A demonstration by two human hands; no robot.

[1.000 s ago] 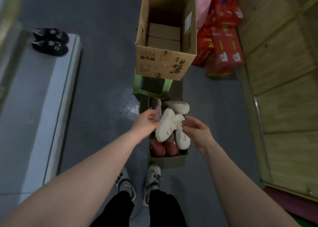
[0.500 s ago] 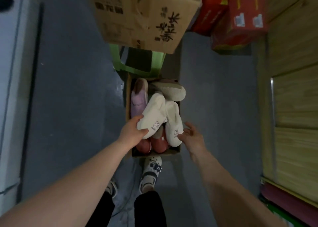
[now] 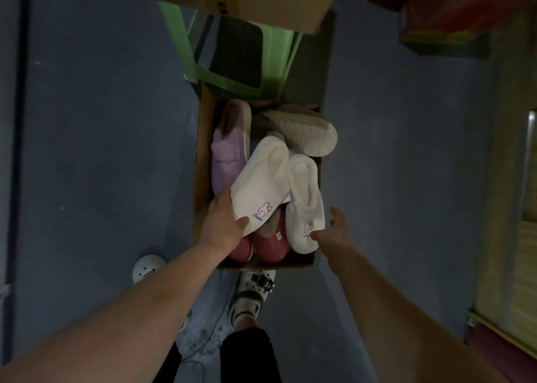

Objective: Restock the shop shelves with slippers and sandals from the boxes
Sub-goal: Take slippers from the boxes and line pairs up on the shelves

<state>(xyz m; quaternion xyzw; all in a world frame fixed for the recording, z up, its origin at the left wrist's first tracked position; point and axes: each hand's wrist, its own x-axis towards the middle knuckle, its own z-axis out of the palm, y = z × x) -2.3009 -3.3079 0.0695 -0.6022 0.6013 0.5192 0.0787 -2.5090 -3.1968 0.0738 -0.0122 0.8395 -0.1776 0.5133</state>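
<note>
A low cardboard box [image 3: 203,161] on the floor holds several slippers. Two cream slippers with rabbit badges lie on top. My left hand [image 3: 222,225] grips the toe of the left cream slipper [image 3: 260,188], thumb on top. My right hand [image 3: 334,231] touches the toe of the right cream slipper [image 3: 305,202] with fingers spread. A purple slipper [image 3: 228,156] lies at the box's left side. Red slippers [image 3: 270,243] sit underneath at the near end. An upturned beige slipper [image 3: 305,134] shows its sole at the far end.
A green plastic stool [image 3: 232,77] stands just beyond the box and bears a large cardboard carton [image 3: 261,1]. Red cartons [image 3: 450,7] are stacked at the top right. Wooden panelling [image 3: 517,208] runs along the right. My white clogs [image 3: 252,292] stand at the box's near edge.
The view has dropped closer to the box. My left hand has closed on the left cream slipper's toe, and my right hand has come down to the other cream slipper's toe.
</note>
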